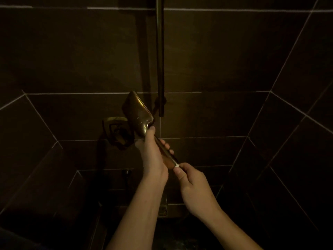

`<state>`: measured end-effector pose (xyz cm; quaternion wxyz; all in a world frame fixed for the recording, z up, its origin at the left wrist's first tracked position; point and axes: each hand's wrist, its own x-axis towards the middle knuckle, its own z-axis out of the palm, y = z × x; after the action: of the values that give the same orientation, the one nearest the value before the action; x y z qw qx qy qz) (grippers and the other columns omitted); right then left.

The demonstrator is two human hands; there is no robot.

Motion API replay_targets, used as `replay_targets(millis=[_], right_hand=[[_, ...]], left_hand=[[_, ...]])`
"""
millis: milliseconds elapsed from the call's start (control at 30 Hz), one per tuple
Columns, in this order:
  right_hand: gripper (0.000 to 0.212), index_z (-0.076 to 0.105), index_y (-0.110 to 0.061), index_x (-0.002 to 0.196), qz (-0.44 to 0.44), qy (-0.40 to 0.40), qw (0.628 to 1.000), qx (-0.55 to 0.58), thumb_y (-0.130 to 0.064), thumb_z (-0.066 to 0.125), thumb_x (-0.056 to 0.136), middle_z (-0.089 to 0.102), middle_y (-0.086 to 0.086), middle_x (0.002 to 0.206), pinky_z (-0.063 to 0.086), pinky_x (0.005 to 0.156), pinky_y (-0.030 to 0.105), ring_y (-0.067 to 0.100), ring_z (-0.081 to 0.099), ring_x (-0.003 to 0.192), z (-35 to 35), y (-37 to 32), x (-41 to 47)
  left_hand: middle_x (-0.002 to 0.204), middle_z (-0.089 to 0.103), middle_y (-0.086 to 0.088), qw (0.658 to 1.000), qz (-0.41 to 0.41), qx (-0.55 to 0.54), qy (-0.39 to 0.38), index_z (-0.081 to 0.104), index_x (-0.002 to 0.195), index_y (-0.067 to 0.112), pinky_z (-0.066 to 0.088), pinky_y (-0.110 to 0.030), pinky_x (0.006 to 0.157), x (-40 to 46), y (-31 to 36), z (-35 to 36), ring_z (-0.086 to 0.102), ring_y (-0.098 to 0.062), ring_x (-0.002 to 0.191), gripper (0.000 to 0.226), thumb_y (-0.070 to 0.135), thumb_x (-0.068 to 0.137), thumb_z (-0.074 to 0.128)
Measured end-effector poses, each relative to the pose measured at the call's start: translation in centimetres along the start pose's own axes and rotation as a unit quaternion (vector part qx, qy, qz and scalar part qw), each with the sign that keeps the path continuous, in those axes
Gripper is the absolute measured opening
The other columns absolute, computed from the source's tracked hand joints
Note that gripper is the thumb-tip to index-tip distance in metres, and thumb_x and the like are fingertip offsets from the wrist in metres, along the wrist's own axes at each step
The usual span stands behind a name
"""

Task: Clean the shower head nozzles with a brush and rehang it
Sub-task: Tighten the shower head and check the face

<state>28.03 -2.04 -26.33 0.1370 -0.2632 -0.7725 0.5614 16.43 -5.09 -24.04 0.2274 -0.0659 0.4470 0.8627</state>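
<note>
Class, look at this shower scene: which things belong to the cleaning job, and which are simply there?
Part of the job:
shower head
left hand
right hand
wall bracket

Simply there:
upright pipe
wall tiles

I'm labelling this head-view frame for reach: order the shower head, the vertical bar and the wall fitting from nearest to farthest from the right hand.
From the right hand, which pinches the handle's lower end:
1. Shower head, up and left along the handle, also held by the left hand.
2. Wall fitting, left, behind the shower head.
3. Vertical bar, above; its lower end rivals the fitting, so that ranking is uncertain.
</note>
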Motion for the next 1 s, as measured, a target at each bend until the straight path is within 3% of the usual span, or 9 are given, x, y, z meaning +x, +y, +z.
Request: replay_targets(millis=[100, 200, 300, 400, 500, 633, 767, 900, 1000], right_hand=[[0.020, 0.063, -0.028, 0.098, 0.003, -0.010, 1.000, -0.004, -0.032, 0.043, 0.102, 0.057, -0.006, 0.067, 0.038, 0.054, 0.027, 0.007, 0.049, 0.057, 0.5, 0.4, -0.2], [0.022, 0.063, -0.030, 0.096, 0.000, 0.008, 1.000, 0.013, -0.033, 0.043, 0.102, 0.059, -0.004, 0.069, 0.040, 0.057, 0.031, 0.009, 0.050, 0.060, 0.8, 0.8, -0.3], [0.022, 0.064, -0.031, 0.096, 0.008, 0.012, 0.999, 0.030, -0.034, 0.043, 0.101, 0.064, 0.004, 0.073, 0.043, 0.060, 0.032, 0.012, 0.055, 0.063, 0.7, 0.9, -0.2], [0.022, 0.064, -0.030, 0.097, 0.015, 0.029, 0.998, 0.047, -0.033, 0.042, 0.102, 0.059, 0.000, 0.069, 0.042, 0.057, 0.030, 0.011, 0.052, 0.059, 0.3, 1.1, -0.1], [0.022, 0.063, -0.029, 0.097, 0.007, 0.034, 0.999, 0.037, -0.032, 0.042, 0.102, 0.056, -0.005, 0.067, 0.040, 0.053, 0.027, 0.009, 0.050, 0.057, -0.3, 1.1, -0.2], [0.020, 0.063, -0.030, 0.098, -0.001, 0.020, 0.999, 0.042, -0.031, 0.043, 0.102, 0.056, -0.006, 0.065, 0.039, 0.051, 0.026, 0.011, 0.049, 0.057, -0.2, 1.0, -0.1], [0.020, 0.062, -0.029, 0.098, -0.007, 0.018, 0.999, 0.049, -0.030, 0.042, 0.102, 0.054, -0.007, 0.063, 0.037, 0.049, 0.022, 0.009, 0.047, 0.055, 0.1, 0.9, -0.3], [0.022, 0.063, -0.028, 0.096, -0.008, 0.025, 0.998, 0.050, -0.032, 0.042, 0.102, 0.057, -0.005, 0.067, 0.040, 0.053, 0.025, 0.010, 0.050, 0.059, 0.4, 0.9, -0.4], [0.025, 0.063, -0.026, 0.092, -0.001, 0.027, 0.998, 0.052, -0.032, 0.041, 0.102, 0.054, -0.006, 0.064, 0.039, 0.054, 0.030, 0.012, 0.049, 0.057, 0.5, 1.2, -0.6]], left_hand=[[0.066, 0.047, 0.005, 0.998, 0.033, 0.046, -0.030, 0.043, 0.121, 0.025, 0.039, -0.024, 0.045, 0.2, -0.5, -0.4, 0.047, -0.007, 0.051, 0.033, 0.026, 0.096, 0.065], [0.075, 0.049, 0.003, 0.993, 0.058, 0.076, -0.067, 0.040, 0.113, 0.032, 0.039, -0.024, 0.044, 0.3, -0.5, -0.2, 0.049, -0.007, 0.052, 0.023, 0.036, 0.101, 0.059], [0.097, 0.061, -0.001, 0.991, 0.061, 0.095, -0.067, 0.051, 0.125, 0.029, 0.051, -0.029, 0.053, -0.1, -0.3, 0.0, 0.062, -0.012, 0.071, 0.030, 0.048, 0.101, 0.052], [0.110, 0.069, 0.000, 0.994, 0.041, 0.070, -0.066, 0.065, 0.124, 0.021, 0.056, -0.035, 0.070, -0.6, -0.2, 0.0, 0.066, -0.016, 0.089, 0.034, 0.044, 0.104, 0.050], [0.103, 0.070, -0.005, 0.998, 0.022, 0.035, -0.049, 0.066, 0.123, 0.014, 0.055, -0.036, 0.075, -0.8, 0.1, -0.1, 0.068, -0.018, 0.087, 0.033, 0.037, 0.106, 0.049], [0.082, 0.059, 0.001, 0.999, 0.014, -0.004, -0.032, 0.054, 0.128, 0.021, 0.050, -0.032, 0.066, -1.0, -0.1, 0.4, 0.059, -0.013, 0.069, 0.030, 0.039, 0.103, 0.053], [0.074, 0.054, 0.005, 0.996, 0.046, 0.011, -0.072, 0.049, 0.123, 0.021, 0.044, -0.028, 0.061, -1.2, -0.3, 0.2, 0.051, -0.007, 0.060, 0.022, 0.030, 0.104, 0.054], [0.095, 0.068, -0.001, 0.996, 0.052, 0.025, -0.066, 0.062, 0.126, 0.017, 0.050, -0.031, 0.073, -1.3, 0.1, -0.2, 0.063, -0.012, 0.079, 0.028, 0.031, 0.107, 0.047], [0.107, 0.068, -0.006, 0.995, 0.046, 0.082, -0.043, 0.068, 0.123, 0.016, 0.049, -0.034, 0.081, -1.6, 0.5, -0.3, 0.063, -0.018, 0.094, 0.032, 0.031, 0.108, 0.044]])
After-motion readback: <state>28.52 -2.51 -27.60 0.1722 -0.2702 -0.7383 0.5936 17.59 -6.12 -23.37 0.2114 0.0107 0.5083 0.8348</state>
